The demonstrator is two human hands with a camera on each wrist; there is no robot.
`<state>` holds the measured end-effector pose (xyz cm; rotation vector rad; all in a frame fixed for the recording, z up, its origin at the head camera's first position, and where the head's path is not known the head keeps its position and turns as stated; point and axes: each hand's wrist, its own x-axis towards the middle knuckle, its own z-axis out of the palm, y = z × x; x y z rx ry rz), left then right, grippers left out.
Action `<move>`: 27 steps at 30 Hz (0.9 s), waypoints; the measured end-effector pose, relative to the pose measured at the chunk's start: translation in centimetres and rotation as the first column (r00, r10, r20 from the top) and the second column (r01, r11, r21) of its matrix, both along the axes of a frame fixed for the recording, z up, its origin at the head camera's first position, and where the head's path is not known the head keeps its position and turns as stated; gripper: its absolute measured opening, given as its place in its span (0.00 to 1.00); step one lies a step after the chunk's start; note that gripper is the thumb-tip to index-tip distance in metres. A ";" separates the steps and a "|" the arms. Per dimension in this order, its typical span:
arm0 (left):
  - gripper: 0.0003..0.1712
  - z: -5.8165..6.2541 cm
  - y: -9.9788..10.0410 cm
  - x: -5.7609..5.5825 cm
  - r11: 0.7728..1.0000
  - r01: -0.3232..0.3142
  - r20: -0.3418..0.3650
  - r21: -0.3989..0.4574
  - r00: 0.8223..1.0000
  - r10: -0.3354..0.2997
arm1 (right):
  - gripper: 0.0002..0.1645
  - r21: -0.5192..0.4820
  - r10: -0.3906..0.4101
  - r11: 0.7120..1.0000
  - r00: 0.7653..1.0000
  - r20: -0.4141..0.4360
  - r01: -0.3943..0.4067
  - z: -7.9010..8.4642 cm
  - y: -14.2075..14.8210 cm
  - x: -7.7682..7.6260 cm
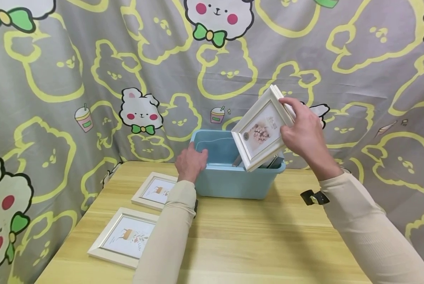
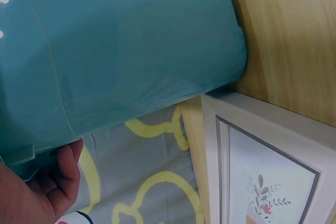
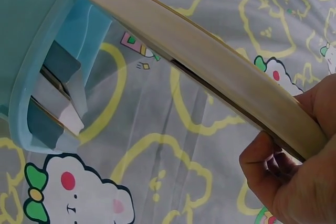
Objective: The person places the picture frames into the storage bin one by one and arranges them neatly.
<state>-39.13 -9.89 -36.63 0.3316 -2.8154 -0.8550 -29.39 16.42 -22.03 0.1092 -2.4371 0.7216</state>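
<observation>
My right hand grips a cream picture frame by its edge, tilted above the right part of a light blue plastic bin. Pink flowers show on its picture. The right wrist view has the frame edge-on, with fingers and thumb on either side. At the bin's left end, my left hand holds the rim; in the left wrist view its fingers curl over the edge of the bin. More frames stand inside the bin at its right end, partly hidden.
Two pale frames lie face up on the wooden table at the left: one near, one farther back, each partly covered by my left arm. A grey curtain with cartoon prints hangs right behind the bin.
</observation>
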 end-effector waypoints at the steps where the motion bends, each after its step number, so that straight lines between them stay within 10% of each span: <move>1: 0.41 0.0 0.0 0.0 1.000 -0.002 0.001 -0.002 1.000 0.002 | 0.45 -0.001 -0.005 1.000 1.000 0.006 0.005 0.0 0.0 -0.1; 27: 0.42 -0.1 -0.2 0.0 1.000 -0.002 -0.008 -0.006 1.000 0.002 | 0.46 -0.023 -0.050 0.998 0.996 0.072 0.051 -2.3 -0.2 -3.9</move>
